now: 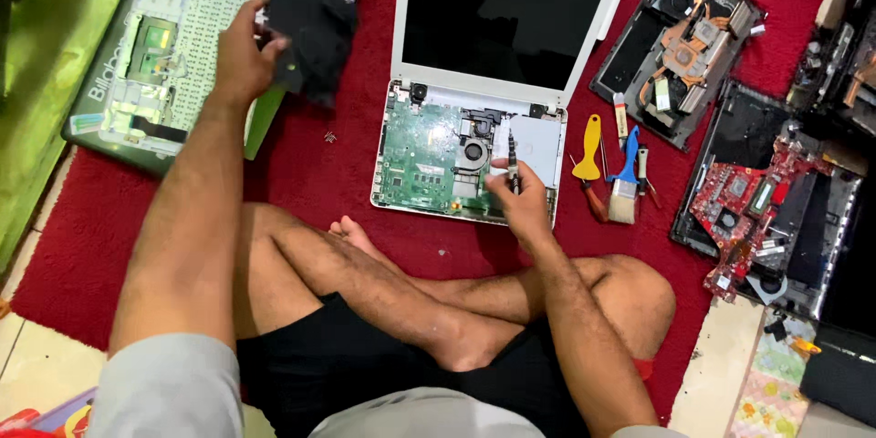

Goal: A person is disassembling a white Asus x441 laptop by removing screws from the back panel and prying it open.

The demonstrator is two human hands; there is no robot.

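**Two hands at work over an opened white laptop on a red rug**

A red rug [310,173] covers most of the floor, and the person sits cross-legged on it, bare knees framing the work. Straight ahead lies the white laptop [497,36], screen dark and tilted back, its keyboard cover off so that the green circuit board [424,151] and a small round fan [473,151] show in the base.

To the far right lie two more stripped machines: a black chassis with copper heat pipes [680,41] near the top edge, and below it a black chassis holding a red circuit board [744,201]. At the upper left, a detached white keyboard panel [187,32] rests underside up on a dark green box [96,119].

The left hand [239,59] reaches out over that panel, its fingers closed around the edge of a black cloth-like piece [315,27], which hangs just beside the panel and well apart from the laptop.

The right hand [520,201] sits at the near right corner of the laptop base, thumb and fingertips pinching a slim dark screwdriver [512,160] held nearly upright, its tip up over the white part of the base.

Just right of the laptop, on the rug, lie a yellow pry tool [589,151], a blue-handled brush [625,182] and a red-handled tool [595,201], close together. A few tiny screws [329,137] lie on the rug left of the laptop.
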